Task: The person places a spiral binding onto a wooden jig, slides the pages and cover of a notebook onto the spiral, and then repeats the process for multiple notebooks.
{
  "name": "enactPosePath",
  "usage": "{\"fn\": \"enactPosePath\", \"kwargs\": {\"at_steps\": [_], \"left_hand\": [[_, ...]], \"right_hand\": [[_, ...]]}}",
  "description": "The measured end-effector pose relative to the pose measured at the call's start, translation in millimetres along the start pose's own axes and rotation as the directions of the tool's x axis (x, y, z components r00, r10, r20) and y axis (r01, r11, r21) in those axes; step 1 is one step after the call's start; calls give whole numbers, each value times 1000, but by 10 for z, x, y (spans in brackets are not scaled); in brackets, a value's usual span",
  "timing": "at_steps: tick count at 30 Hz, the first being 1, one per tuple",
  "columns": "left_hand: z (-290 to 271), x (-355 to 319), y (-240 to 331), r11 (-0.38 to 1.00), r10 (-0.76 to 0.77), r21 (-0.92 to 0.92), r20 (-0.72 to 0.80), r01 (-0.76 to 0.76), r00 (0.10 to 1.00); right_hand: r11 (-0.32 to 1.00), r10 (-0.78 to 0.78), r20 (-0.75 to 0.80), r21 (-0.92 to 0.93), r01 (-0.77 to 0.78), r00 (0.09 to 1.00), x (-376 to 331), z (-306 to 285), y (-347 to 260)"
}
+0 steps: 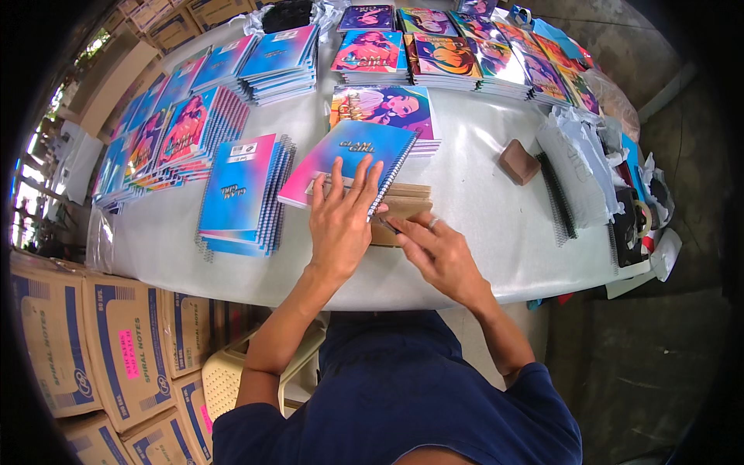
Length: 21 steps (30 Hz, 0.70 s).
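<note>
My left hand (341, 221) lies flat, fingers spread, on a spiral notebook (349, 155) with a blue and pink cover that sits tilted on a small pile of brown card sheets (407, 208). My right hand (438, 252) is at the near edge of that brown pile, thumb and fingers pinched on a thin dark object at the notebook's spiral side. Both rest on a white table (480, 201).
Stacks of blue and pink notebooks (240, 194) fill the table's left, more colourful stacks (446, 58) line the far side. A brown block (518, 161), black spiral coils (556, 194) and plastic bags (581, 155) lie right. Cardboard boxes (116, 341) stand at lower left, near a beige chair (232, 372).
</note>
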<state>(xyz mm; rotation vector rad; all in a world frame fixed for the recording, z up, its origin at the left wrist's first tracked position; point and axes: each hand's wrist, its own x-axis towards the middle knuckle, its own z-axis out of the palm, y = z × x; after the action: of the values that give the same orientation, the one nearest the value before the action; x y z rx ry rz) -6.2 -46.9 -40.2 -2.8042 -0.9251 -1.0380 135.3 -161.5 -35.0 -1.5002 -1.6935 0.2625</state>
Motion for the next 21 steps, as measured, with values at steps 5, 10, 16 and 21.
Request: {"fn": "enactPosePath", "kwargs": {"at_steps": [5,10,16,21], "left_hand": [[-121,25,-105,998,54,33,-19,-54,998],[-779,264,-697,993,-20,106,-259,49,966],[-1004,-170,-1431,967,-216,-117,83,224,973],[-881,-663,-1865,930,-260,-38,636,367,726]], "right_hand": [[850,187,378,400,-342,907,257,-245,-10],[952,228,24,204,-228,973,452,-500,205],[862,224,-176,-424,-279,959,277,-604,1324],[855,-85,-177,-518,-20,980,496,-422,1755]]}}
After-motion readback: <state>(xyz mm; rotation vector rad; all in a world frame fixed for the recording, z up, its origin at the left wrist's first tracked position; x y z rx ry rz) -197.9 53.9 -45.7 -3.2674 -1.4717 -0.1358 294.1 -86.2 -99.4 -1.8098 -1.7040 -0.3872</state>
